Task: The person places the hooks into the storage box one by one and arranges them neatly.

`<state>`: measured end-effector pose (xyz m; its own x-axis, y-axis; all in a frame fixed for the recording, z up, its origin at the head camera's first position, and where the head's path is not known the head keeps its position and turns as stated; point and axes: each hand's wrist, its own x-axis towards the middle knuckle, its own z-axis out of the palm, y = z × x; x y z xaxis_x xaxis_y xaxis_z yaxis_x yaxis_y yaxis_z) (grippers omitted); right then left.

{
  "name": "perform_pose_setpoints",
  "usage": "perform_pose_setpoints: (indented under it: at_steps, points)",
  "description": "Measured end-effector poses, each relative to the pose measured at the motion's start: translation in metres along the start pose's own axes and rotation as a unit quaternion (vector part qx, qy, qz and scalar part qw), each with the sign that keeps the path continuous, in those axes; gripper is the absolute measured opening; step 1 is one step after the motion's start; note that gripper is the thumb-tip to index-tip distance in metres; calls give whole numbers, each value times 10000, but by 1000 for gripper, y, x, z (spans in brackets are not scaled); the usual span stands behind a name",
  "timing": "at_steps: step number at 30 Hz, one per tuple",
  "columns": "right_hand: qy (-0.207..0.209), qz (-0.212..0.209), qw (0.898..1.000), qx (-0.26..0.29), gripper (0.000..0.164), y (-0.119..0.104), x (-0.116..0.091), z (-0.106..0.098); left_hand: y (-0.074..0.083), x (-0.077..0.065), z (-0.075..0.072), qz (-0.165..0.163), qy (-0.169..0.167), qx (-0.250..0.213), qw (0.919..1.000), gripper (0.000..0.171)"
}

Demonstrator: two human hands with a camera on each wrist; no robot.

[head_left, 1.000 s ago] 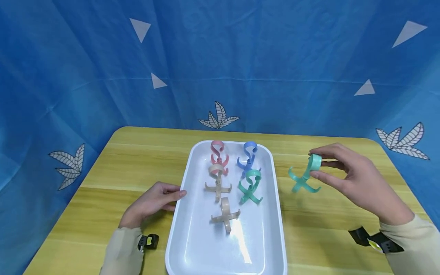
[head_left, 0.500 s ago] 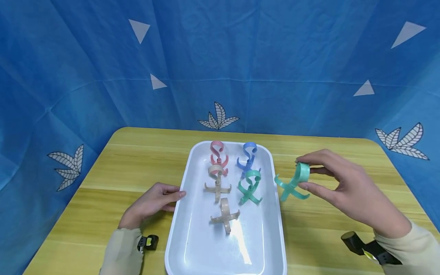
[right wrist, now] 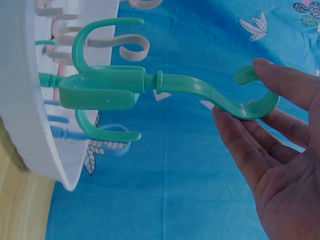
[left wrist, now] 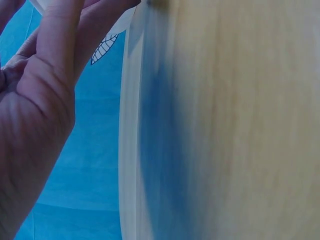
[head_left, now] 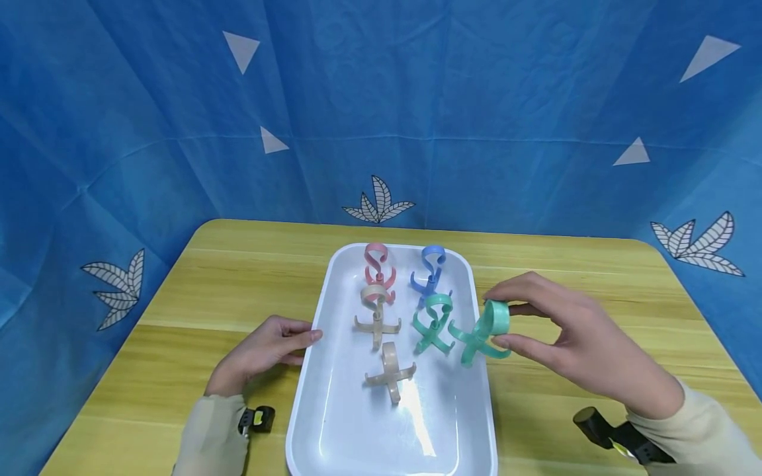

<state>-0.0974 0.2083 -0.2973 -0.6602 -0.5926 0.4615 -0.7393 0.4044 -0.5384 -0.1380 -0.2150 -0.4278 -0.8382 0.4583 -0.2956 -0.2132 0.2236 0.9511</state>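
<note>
My right hand pinches a green plastic four-pronged hook by its curved top, over the tray's right rim. In the right wrist view thumb and fingertips hold the curl of that green hook, its prongs facing the tray. With thumb over the left rim, my left hand grips the white tray. Inside stand a second green hook, a blue hook, a pink hook and two beige hooks, one behind and one nearer. In the left wrist view the left fingertips are cut off.
The tray sits on a wooden table. Behind rises a blue cloth with white triangles and leaf prints. Black straps with small devices are on the left wrist and right wrist.
My right hand has moved left and nearer with the green hook, from beside the tray to over its right rim. The left hand and the hooks inside have stayed put.
</note>
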Motion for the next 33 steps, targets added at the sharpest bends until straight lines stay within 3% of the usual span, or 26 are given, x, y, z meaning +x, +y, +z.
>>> perform_pose_setpoints:
  at_steps: [8, 15, 23, 33]
  points:
    - [-292, 143, 9994, 138, 61, -2, 4, 10, 1, -1, 1, -51, 41, -6, 10000, 53]
    - [-577, -9, 9976, 377, 54, 0, 8, 23, 1, -1, 0, -81, 3, -27, 10000, 52]
    - [-951, 380, 9939, 405, 45, 1, 5, 31, 1, 0, 0, 20, -61, 33, 10000, 51]
    - [-1169, 359, 9912, 514, 38, -1, 3, 37, 0, 1, -1, 18, -37, 27, 10000, 52]
